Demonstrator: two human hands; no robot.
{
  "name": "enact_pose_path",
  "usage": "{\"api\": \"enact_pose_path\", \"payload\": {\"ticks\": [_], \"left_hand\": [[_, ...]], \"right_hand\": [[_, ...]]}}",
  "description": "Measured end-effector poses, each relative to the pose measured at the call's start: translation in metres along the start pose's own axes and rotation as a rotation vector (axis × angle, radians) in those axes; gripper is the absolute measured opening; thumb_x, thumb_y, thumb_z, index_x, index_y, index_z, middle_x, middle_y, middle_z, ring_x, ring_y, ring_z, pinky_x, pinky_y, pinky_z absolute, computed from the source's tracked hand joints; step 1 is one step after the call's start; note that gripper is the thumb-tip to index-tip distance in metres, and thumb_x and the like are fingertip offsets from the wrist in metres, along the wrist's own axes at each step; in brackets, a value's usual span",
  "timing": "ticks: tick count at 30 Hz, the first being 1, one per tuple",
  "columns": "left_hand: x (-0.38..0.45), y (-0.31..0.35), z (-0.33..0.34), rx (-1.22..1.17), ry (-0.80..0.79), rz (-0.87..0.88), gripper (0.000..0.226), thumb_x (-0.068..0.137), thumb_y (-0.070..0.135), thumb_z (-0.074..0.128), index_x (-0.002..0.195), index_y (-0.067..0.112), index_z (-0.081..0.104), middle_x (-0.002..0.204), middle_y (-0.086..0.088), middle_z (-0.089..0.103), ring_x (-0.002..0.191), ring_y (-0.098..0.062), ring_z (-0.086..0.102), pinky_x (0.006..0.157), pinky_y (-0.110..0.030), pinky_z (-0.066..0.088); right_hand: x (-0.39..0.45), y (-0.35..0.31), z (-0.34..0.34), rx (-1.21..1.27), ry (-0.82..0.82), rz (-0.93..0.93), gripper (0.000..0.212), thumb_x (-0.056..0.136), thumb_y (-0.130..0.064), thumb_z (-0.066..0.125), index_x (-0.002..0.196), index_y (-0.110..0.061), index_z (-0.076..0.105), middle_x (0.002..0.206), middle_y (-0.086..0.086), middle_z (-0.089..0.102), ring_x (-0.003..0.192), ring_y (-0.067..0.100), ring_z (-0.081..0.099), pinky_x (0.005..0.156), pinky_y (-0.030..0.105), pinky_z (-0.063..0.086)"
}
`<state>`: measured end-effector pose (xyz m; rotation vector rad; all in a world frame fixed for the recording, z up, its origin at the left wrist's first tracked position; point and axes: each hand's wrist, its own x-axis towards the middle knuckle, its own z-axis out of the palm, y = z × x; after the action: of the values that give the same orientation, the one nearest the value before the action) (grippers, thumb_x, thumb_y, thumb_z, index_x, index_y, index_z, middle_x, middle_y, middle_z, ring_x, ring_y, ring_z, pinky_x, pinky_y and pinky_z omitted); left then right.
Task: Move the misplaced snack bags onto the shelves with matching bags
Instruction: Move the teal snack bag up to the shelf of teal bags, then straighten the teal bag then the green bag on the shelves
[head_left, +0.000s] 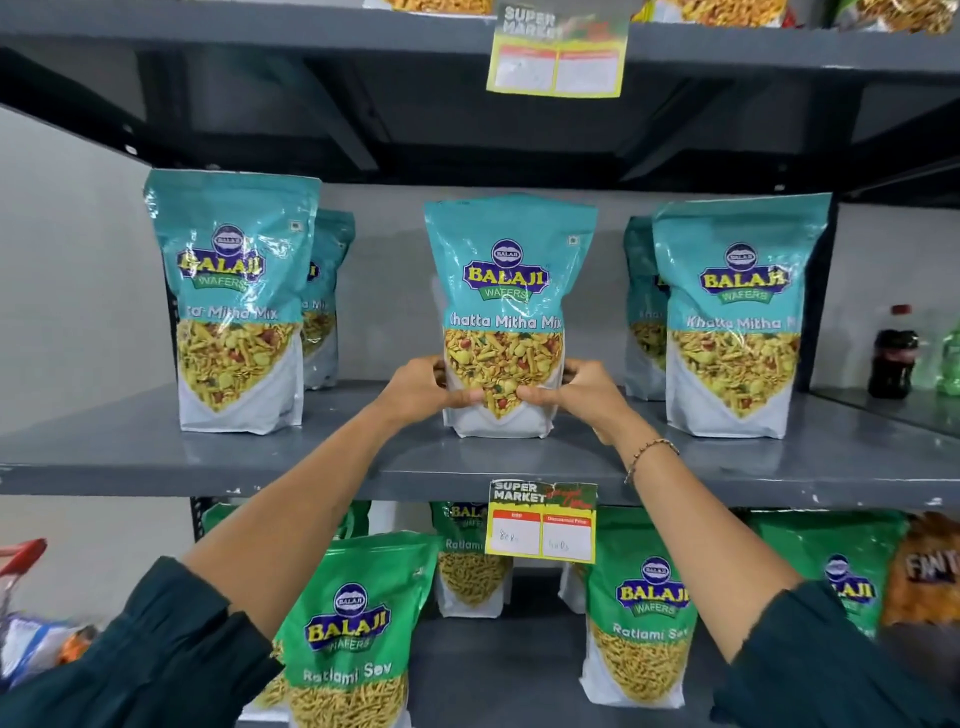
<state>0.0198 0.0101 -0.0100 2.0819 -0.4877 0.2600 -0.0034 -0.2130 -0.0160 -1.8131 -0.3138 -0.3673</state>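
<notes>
Both hands, left hand (422, 391) and right hand (582, 391), clamping teal Khatta Mitha bag (506, 291) upright on middle shelf (363, 457); could topple forward if let go unsettled.

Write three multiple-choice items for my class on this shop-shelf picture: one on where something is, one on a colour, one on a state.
1. Where does the held Khatta Mitha Mix bag stand?
A. on the middle shelf
B. on the floor
C. in a trolley

2. What colour are the Ratlami Sev bags on the shelf below?
A. red
B. green
C. black

3. How is the centre bag held?
A. by one hand at its top
B. by nobody
C. by the left hand and the right hand at its lower sides

Answers:
1 A: its base rests on the grey shelf between matching teal bags.
2 B: their fronts are green.
3 C: fingers of both hands grip its lower edges.
</notes>
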Motion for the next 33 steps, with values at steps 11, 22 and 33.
{"api": "enact_pose_path", "payload": {"ticks": [11, 22, 33], "left_hand": [[0.003, -0.002, 0.007, -0.053, 0.009, -0.025, 0.056, 0.064, 0.034, 0.081, 0.111, 0.012, 0.06, 0.113, -0.004, 0.069, 0.104, -0.021, 0.065, 0.097, -0.043, 0.05], [-0.001, -0.003, 0.008, -0.118, -0.046, -0.02, 0.056, 0.071, 0.031, 0.076, 0.119, 0.011, 0.055, 0.118, -0.004, 0.066, 0.11, -0.022, 0.061, 0.101, -0.042, 0.047], [-0.064, 0.03, 0.001, -0.002, 0.441, 0.099, 0.032, 0.088, 0.034, 0.057, 0.109, 0.01, 0.059, 0.102, -0.003, 0.065, 0.091, -0.014, 0.058, 0.079, -0.024, 0.042]], "right_hand": [[0.001, -0.002, 0.001, 0.005, -0.051, 0.009, 0.032, 0.069, -0.017, 0.08, 0.09, -0.027, 0.058, 0.107, 0.001, 0.066, 0.102, 0.019, 0.062, 0.09, 0.033, 0.05], [-0.004, 0.001, 0.003, -0.044, -0.019, 0.01, 0.033, 0.07, -0.025, 0.08, 0.098, -0.021, 0.062, 0.111, 0.004, 0.068, 0.106, 0.02, 0.063, 0.095, 0.036, 0.05], [-0.05, -0.026, 0.02, -0.258, 0.423, -0.116, 0.02, 0.084, -0.023, 0.066, 0.1, -0.012, 0.061, 0.102, 0.007, 0.069, 0.087, 0.016, 0.062, 0.076, 0.026, 0.05]]}}
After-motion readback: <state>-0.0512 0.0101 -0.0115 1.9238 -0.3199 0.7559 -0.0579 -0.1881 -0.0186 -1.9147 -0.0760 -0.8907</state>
